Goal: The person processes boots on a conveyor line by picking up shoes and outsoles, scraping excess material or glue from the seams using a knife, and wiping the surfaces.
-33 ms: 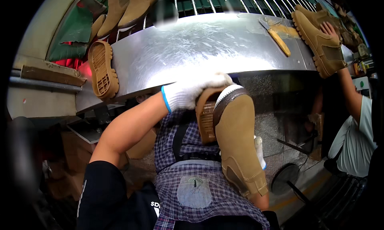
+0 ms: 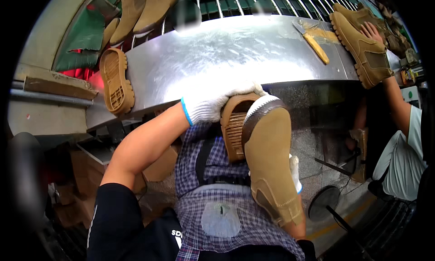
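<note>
My left hand [image 2: 226,100], in a white knit glove with a blue cuff, is closed around the upper end of a brown rubber sole [image 2: 234,131]. The sole's hollow, ribbed inside faces up. Against its right side leans the toe of a tan suede ankle boot [image 2: 269,156], which has a dark band and white edging around the toe. My right hand [image 2: 294,170], also gloved, is mostly hidden behind the boot and supports it from the right; only part of the glove shows. The boot's shaft points down toward my apron.
A metal bench [image 2: 217,48] spans the front, bearing another brown sole [image 2: 116,82] at left and a yellow-handled knife [image 2: 315,45] at right. Tan boots [image 2: 154,9] lie on the bar rack [image 2: 240,2] beyond. On the right, a co-worker's hand [image 2: 371,32] touches another boot [image 2: 362,52].
The sole in my left hand has tilted so more of its hollow inside shows. The boot's toe has shifted very slightly to the right.
</note>
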The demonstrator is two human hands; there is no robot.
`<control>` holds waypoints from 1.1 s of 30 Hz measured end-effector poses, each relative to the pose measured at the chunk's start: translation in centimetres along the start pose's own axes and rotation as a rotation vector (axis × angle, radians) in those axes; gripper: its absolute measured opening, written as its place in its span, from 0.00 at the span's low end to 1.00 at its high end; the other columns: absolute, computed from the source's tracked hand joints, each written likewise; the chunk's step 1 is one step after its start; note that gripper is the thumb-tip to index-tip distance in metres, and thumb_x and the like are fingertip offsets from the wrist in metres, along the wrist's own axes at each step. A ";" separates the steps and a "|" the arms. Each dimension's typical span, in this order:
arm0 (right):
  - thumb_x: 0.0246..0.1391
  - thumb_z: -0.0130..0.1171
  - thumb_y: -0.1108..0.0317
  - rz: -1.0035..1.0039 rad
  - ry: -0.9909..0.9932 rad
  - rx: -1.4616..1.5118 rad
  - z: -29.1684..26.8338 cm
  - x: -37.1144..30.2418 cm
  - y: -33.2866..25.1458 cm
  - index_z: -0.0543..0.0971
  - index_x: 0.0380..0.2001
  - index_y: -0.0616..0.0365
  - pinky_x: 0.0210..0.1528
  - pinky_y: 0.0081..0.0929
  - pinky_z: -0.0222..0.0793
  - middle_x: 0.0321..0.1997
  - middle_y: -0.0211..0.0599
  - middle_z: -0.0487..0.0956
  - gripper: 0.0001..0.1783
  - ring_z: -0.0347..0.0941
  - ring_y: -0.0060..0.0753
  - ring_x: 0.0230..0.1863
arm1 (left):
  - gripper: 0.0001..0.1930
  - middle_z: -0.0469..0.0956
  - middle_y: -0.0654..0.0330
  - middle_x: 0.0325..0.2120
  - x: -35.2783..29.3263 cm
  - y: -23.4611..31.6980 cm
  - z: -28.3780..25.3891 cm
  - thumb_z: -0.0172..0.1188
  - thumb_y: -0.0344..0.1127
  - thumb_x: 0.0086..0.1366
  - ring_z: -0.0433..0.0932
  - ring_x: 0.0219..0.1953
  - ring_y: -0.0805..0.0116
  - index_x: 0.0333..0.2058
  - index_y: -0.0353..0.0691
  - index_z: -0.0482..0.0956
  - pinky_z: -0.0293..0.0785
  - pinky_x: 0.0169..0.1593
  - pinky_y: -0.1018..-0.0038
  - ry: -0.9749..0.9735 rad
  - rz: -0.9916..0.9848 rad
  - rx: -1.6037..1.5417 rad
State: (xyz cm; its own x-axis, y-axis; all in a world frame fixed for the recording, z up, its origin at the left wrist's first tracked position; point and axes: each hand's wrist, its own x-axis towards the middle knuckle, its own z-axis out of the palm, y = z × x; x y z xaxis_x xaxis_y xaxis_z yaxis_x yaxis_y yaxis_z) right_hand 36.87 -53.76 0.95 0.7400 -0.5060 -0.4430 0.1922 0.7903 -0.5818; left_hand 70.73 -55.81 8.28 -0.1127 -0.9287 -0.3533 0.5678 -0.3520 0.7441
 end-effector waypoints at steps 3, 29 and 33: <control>0.63 0.53 0.21 -0.034 -0.101 0.071 -0.2 0.9 0.7 0.73 0.68 0.65 0.59 0.37 0.81 0.61 0.47 0.83 0.55 0.82 0.39 0.58 | 0.21 0.84 0.50 0.57 0.2 1.9 0.3 0.64 0.41 0.75 0.81 0.58 0.63 0.57 0.30 0.82 0.78 0.65 0.66 -0.076 -0.029 0.063; 0.68 0.57 0.30 0.229 0.054 0.046 -0.2 0.3 2.3 0.73 0.68 0.62 0.58 0.34 0.83 0.61 0.43 0.85 0.46 0.85 0.34 0.56 | 0.25 0.79 0.46 0.64 1.7 3.1 0.8 0.56 0.44 0.79 0.78 0.63 0.60 0.62 0.28 0.80 0.71 0.70 0.66 -0.111 0.000 0.257; 0.69 0.56 0.31 0.233 0.048 0.041 -0.1 0.4 1.9 0.74 0.68 0.63 0.57 0.33 0.83 0.59 0.43 0.85 0.45 0.85 0.34 0.55 | 0.25 0.80 0.46 0.63 1.4 3.3 1.8 0.58 0.45 0.77 0.77 0.64 0.59 0.61 0.30 0.82 0.70 0.71 0.66 -0.147 0.007 0.266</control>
State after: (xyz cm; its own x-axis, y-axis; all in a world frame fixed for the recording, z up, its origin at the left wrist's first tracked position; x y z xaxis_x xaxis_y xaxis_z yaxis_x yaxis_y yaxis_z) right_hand 37.51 -52.52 -0.36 0.7359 -0.3236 -0.5948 0.0464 0.9005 -0.4324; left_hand 70.96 -58.42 11.25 -0.2375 -0.9311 -0.2767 0.3374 -0.3462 0.8754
